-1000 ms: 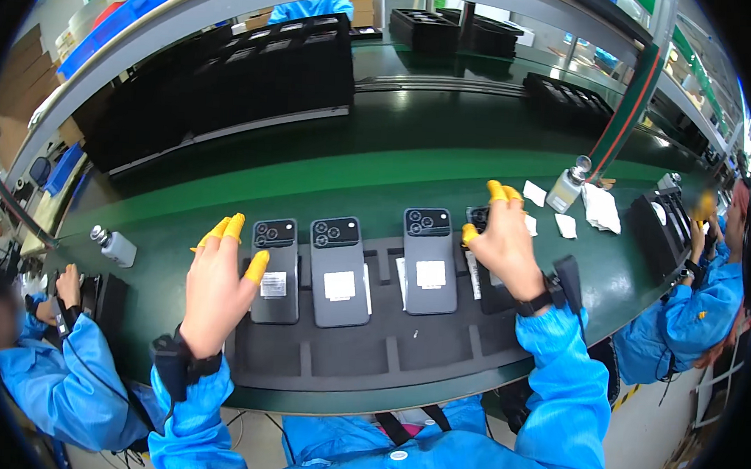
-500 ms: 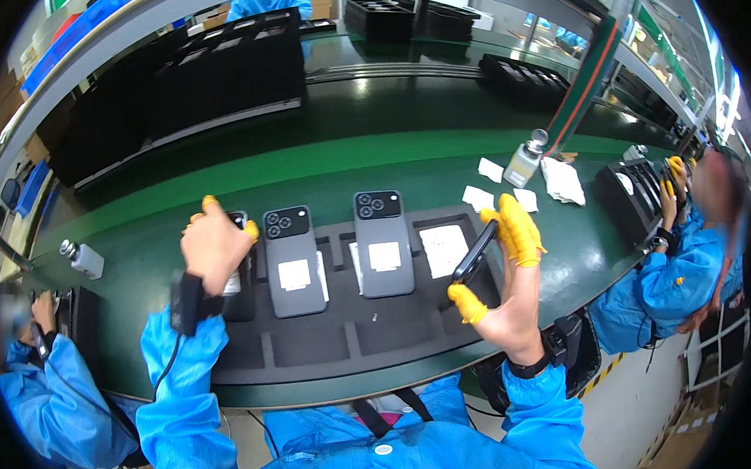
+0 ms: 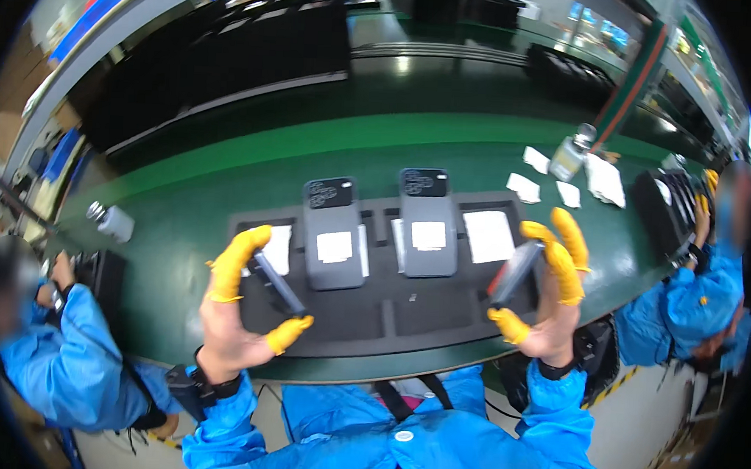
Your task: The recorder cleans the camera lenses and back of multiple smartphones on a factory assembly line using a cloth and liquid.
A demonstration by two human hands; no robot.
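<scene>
Holding one dark phone apiece, both hands hover above the near edge of a black foam tray [image 3: 371, 315] that lies on a green conveyor belt [image 3: 225, 184]. The left hand [image 3: 235, 316], its thumb and fingers capped in yellow finger cots, pinches the left phone [image 3: 278, 282] by its ends, so the phone tilts edge-on over the tray's near-left part. The right hand [image 3: 546, 299], capped the same way, clamps the right phone [image 3: 514, 271] between thumb and fingers, also edge-on, over the tray's right end. The hands are well apart, with the tray's middle between them. Two more grey phones lie camera side up in the tray's middle slots: one [image 3: 334, 222] left of centre and one [image 3: 428, 212] right of centre, each with a small white rectangular label on its back. A bare white rectangular sheet [image 3: 488, 236] lies in the slot just right of them, and another shows partly behind the left phone. Beyond the tray's right end, small white square wipes [image 3: 524, 188] lie scattered on the belt near a clear bottle [image 3: 569, 153]. Another small bottle [image 3: 109, 219] stands on the belt's left. Stacks of black trays [image 3: 214, 65] fill the shelf behind the belt. People in blue coats sit at either side, one sleeve [image 3: 88, 364] on the left and another [image 3: 686, 302] on the right.
</scene>
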